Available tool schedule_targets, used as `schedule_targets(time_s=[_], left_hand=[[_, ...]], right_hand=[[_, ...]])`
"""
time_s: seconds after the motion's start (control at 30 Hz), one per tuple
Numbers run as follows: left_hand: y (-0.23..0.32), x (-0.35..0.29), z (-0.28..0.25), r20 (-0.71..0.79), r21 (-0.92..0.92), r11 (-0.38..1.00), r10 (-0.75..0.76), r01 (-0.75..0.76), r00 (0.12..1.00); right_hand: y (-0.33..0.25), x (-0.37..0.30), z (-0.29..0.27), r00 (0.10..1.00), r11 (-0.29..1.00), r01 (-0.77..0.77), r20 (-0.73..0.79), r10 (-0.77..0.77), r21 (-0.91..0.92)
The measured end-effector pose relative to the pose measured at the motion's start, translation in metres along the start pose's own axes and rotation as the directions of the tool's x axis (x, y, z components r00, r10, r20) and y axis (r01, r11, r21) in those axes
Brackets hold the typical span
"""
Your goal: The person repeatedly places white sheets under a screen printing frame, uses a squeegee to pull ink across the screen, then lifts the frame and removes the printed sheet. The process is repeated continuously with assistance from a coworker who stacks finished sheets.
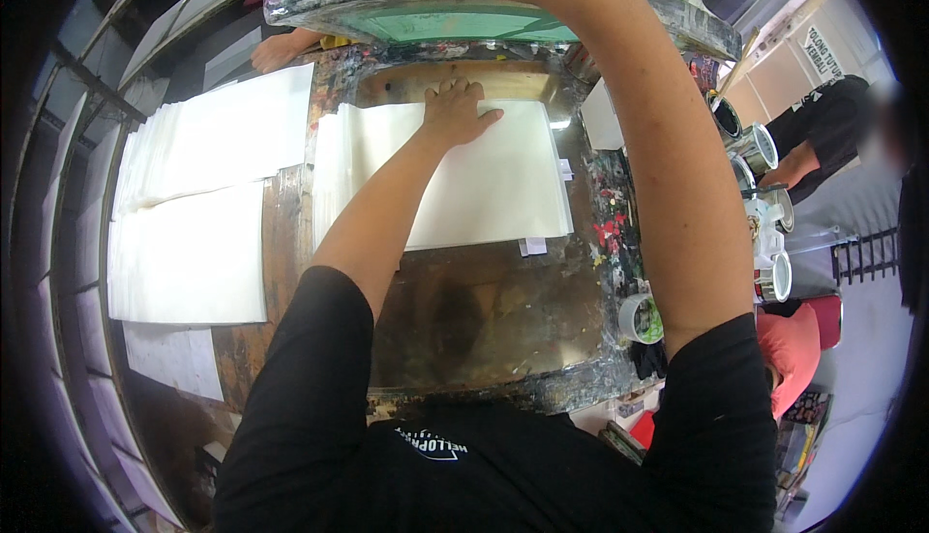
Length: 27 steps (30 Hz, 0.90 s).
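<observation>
A screen-printing workshop — a paint-crusted counter [503,330], a green mesh frame [445,25] at its far side, smeared cans [760,149] on the right, white paper stacks [213,136] and tiered racks [95,330] on the left.

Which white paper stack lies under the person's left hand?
The rightmost stack: the left hand rests on it, while the other stacks lie farther left.
</observation>
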<state>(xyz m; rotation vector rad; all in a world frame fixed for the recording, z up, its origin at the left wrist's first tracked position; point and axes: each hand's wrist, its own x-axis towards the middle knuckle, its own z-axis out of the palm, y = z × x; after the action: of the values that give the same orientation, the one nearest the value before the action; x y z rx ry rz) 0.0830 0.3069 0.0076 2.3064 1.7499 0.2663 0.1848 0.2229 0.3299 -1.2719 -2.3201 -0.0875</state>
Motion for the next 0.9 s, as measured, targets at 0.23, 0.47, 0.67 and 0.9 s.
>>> schedule_targets(time_s=[0.23, 0.47, 0.67, 0.9], left_hand=[[0.042, -0.046, 0.02, -0.106, -0.028, 0.792, 0.604, -0.61, 0.79], [0.063, -0.07, 0.04, 0.038, 0.059, 0.779, 0.623, -0.625, 0.781], [0.058, -0.074, 0.037, 0.063, 0.075, 0.787, 0.609, -0.613, 0.79], [0.064, -0.068, 0.047, 0.011, 0.05, 0.799, 0.599, -0.599, 0.801]], right_hand=[[-0.01, 0.0, -0.013, 0.992, 0.999, -0.039, 0.118, 0.042, -0.028], [0.0, -0.001, -0.011, 0.994, 0.997, 0.072, 0.08, -0.071, -0.008], [-0.013, -0.006, -0.019, 0.989, 1.0, -0.02, 0.146, 0.017, 0.014], [-0.014, -0.005, -0.012, 0.994, 0.998, -0.038, 0.101, 0.042, -0.041]])
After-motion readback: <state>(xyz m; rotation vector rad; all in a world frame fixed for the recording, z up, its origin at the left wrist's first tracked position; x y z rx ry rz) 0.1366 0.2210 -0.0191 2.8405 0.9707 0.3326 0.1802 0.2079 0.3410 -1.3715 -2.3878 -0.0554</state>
